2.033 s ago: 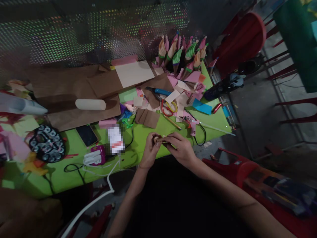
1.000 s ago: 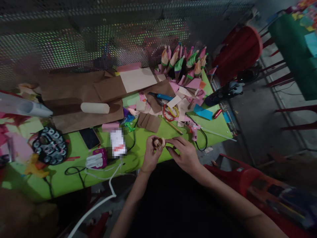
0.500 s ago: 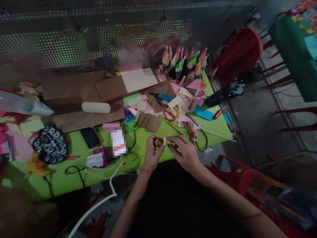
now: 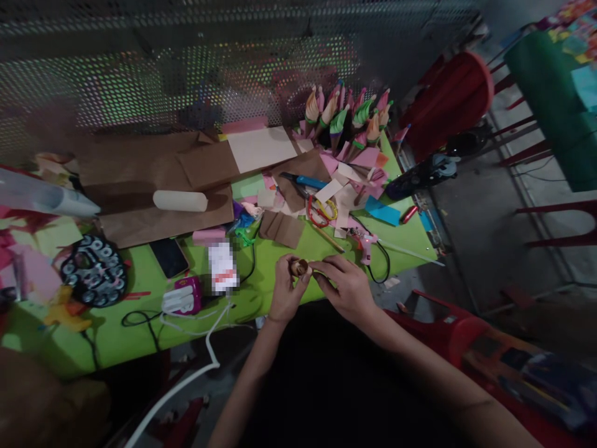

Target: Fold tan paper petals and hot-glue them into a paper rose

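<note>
My left hand (image 4: 285, 292) is closed around a small brown paper cone (image 4: 300, 267), its round open end facing up and a pale strip of paper along its rim. From the right, my right hand (image 4: 342, 283) reaches to that rim; the fingertips touch or nearly touch it, with index finger and thumb a little apart. How the cone's lower part looks is hidden in my left palm. Beyond my hands lie brown paper pieces (image 4: 281, 229), a pencil (image 4: 329, 239) and red-and-yellow-handled scissors (image 4: 318, 213). A pink glue gun (image 4: 367, 247) rests to the right.
Paper ice-cream cones (image 4: 338, 121) stand at the back. A blue cutter (image 4: 310, 182) lies among paper scraps. On the left are a white roll (image 4: 181, 201), a phone (image 4: 169, 257), a black wheel-like object (image 4: 94, 271) and cables. A red chair (image 4: 459, 323) is at my right.
The pale strip that stuck out from the cone toward my right fingers now lies against its rim. My right fingertips have come closer to the cone. The view has shifted slightly.
</note>
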{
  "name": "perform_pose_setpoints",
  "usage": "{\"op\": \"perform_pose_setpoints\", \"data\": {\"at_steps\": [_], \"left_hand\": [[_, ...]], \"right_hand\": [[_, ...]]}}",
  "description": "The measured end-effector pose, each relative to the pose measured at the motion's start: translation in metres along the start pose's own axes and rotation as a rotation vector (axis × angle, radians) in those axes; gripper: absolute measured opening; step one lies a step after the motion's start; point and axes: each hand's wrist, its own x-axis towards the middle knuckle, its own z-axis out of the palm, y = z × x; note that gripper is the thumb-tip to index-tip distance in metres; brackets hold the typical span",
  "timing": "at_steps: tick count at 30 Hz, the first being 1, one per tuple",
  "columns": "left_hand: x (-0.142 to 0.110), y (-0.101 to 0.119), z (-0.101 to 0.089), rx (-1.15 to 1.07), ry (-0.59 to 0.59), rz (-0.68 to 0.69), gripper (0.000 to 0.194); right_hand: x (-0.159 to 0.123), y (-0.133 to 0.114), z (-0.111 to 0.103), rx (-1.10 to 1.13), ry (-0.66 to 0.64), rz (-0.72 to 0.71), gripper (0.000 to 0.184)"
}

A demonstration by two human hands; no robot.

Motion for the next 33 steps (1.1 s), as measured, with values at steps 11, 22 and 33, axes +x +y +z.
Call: {"op": "perform_pose_setpoints", "data": {"at_steps": [11, 22, 33], "left_hand": [[-0.004, -0.007, -0.001, 0.204, 0.029, 0.151, 0.039], [-0.006, -0.012, -0.001, 0.232, 0.025, 0.229, 0.046], [-0.001, -0.010, -0.008, 0.020, -0.169, 0.080, 0.056]], "right_hand": [[0.003, 0.007, 0.010, 0.452, -0.032, 0.336, 0.014], [0.012, -0.001, 0.005, 0.207, -0.122, 0.336, 0.007], [0.024, -0.008, -0.006, -0.076, -0.251, 0.168, 0.009]]}}
